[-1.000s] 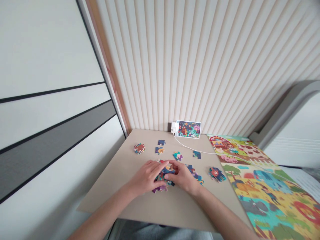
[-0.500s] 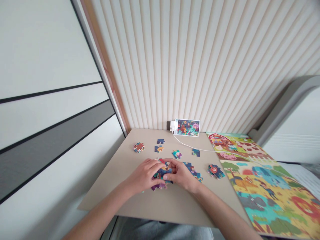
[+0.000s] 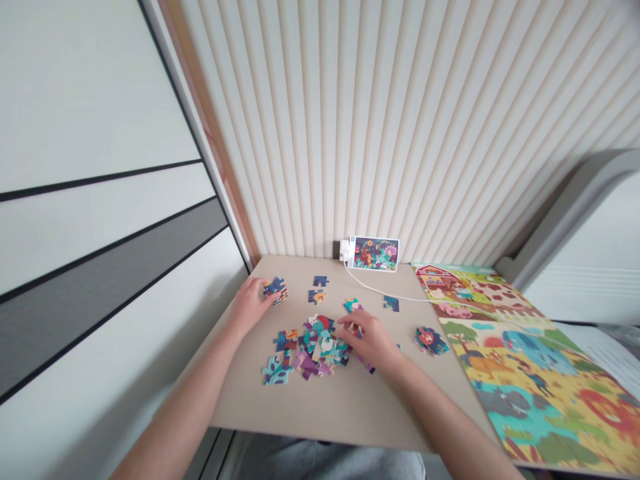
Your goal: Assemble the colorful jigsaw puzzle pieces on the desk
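My left hand [image 3: 249, 305] is at the far left of the table, with thumb and fingers closed on a dark blue puzzle piece [image 3: 274, 286]. That piece is directly over a small stack of puzzle pieces [image 3: 283, 295]. A heap of mixed puzzle pieces [image 3: 320, 347] in teal, purple and red lies at the middle of the table. At the heap's right edge is my right hand [image 3: 371, 340], its fingers curved and apart, over pieces it partly hides. A light-blue puzzle piece [image 3: 277, 371] lies at the heap's lower left.
Single pieces lie farther back, among them a blue corner piece [image 3: 391, 304] and an orange-and-blue piece [image 3: 317, 296]. To the right sits another stack of pieces [image 3: 431, 341]. A picture card [image 3: 376, 254] leans by a white charger [image 3: 345, 251] with its cable. Assembled animal puzzles [image 3: 540, 393] cover the right.
Both hands were together over the heap. My left hand has moved to the left stack with a blue piece; my right hand has shifted slightly right, uncovering the heap.
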`<state>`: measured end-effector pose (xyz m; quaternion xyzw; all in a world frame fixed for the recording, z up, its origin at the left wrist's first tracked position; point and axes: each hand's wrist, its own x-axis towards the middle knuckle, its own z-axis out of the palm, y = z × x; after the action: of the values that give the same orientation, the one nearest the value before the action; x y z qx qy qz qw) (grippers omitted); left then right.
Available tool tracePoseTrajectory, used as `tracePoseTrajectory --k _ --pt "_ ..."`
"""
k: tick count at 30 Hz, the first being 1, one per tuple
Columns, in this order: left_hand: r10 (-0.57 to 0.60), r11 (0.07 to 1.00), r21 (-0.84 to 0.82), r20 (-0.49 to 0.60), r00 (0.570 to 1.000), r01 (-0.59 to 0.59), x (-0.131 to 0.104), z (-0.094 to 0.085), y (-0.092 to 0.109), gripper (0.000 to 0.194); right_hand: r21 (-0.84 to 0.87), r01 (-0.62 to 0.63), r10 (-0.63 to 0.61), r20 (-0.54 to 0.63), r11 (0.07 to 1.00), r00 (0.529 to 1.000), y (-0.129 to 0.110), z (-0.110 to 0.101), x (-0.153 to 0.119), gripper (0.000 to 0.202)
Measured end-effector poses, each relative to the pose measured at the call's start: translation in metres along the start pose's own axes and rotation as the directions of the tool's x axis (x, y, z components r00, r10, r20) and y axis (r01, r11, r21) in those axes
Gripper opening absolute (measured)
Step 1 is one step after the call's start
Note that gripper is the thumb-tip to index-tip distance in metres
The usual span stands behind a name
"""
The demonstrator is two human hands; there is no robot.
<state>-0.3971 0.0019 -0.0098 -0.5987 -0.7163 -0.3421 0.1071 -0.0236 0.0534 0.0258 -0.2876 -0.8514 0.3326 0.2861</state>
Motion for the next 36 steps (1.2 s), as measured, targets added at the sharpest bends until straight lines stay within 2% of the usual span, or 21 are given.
tracePoseTrajectory --k 3,6,8,16,20,23,26,29,31,36 --pt "-0.021 1.0 0.012 0.034 0.999 0.021 -0.005 0.006 -0.001 0.038 -0.118 0.135 -0.118 0.141 0.984 0.983 -0.008 0.004 -0.004 0.044" --pt "-0.059 0.998 -0.021 0.061 0.996 0.06 -0.007 0.009 -0.003 0.039 -0.218 0.194 -0.144 0.225 0.956 0.964 -0.01 0.007 -0.007 0.071" --pt "-0.08 0.996 -0.035 0.079 0.994 0.083 -0.008 0.011 -0.004 0.041 -0.25 0.208 -0.145 0.248 0.946 0.958 -0.009 0.007 -0.009 0.077" --pt "-0.096 0.995 -0.002 0.142 0.985 0.097 -0.01 0.015 -0.004 0.044 -0.205 0.199 -0.158 0.199 0.958 0.967 -0.013 0.004 -0.009 0.049" --pt "-0.09 0.996 0.024 0.117 0.989 0.088 -0.01 0.011 0.001 0.048 -0.129 0.162 -0.138 0.177 0.978 0.974 -0.013 0.003 -0.006 0.044" --pt "-0.004 0.999 0.039 0.035 0.999 0.003 -0.011 0.003 0.017 0.047 -0.091 0.049 -0.043 0.076 0.995 0.996 -0.009 0.003 -0.002 0.041" --pt "0.176 0.984 -0.04 0.004 0.984 -0.176 -0.018 -0.006 0.047 0.039 -0.068 -0.05 0.048 -0.028 0.996 0.998 -0.003 0.003 0.001 0.045" --pt "0.335 0.936 -0.142 0.07 0.94 -0.323 -0.027 -0.012 0.082 0.036 -0.047 -0.08 0.077 -0.059 0.996 0.995 0.001 0.004 0.002 0.049" --pt "0.396 0.909 -0.184 0.114 0.911 -0.373 -0.033 -0.013 0.1 0.038 -0.031 -0.09 0.088 -0.061 0.995 0.994 0.002 0.005 0.002 0.049" --pt "0.481 0.865 -0.257 0.183 0.858 -0.43 -0.04 -0.014 0.122 0.04 0.11 -0.156 0.163 -0.061 0.982 0.985 0.001 0.009 0.002 0.047"
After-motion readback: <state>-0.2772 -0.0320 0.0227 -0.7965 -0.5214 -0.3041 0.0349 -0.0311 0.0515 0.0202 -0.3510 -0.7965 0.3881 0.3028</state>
